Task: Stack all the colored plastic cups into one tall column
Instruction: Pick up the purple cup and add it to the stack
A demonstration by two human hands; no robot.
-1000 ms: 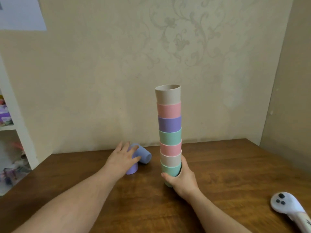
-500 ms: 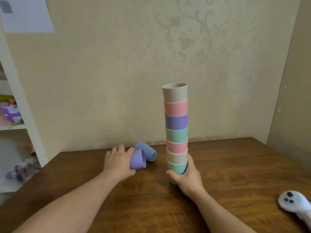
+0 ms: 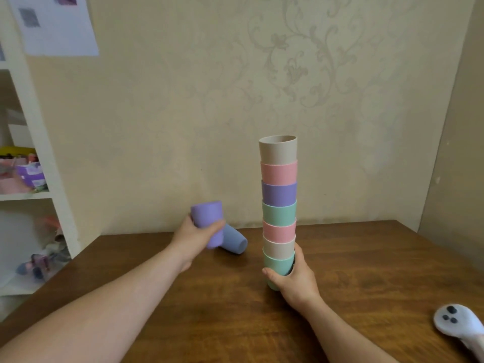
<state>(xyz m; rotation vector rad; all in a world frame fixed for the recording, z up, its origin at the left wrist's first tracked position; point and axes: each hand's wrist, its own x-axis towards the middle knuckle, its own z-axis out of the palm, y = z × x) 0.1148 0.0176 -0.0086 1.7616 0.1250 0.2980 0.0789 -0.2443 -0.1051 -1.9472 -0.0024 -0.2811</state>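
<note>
A tall column of cups (image 3: 279,205) stands on the wooden table (image 3: 235,310), with beige on top, then pink, purple, green, pink, beige and green. My right hand (image 3: 293,277) grips the green cup at its base. My left hand (image 3: 195,235) holds a purple cup (image 3: 208,218) lifted off the table, mouth up, left of the column. A blue cup (image 3: 234,241) lies on its side just behind that hand.
A white controller (image 3: 461,323) lies at the table's right front edge. White shelves (image 3: 39,179) with small items stand to the left. Walls close the back and the right side.
My left hand has closed on the purple cup, lifted it off the table and turned it upright. The right hand stays on the column's base.
</note>
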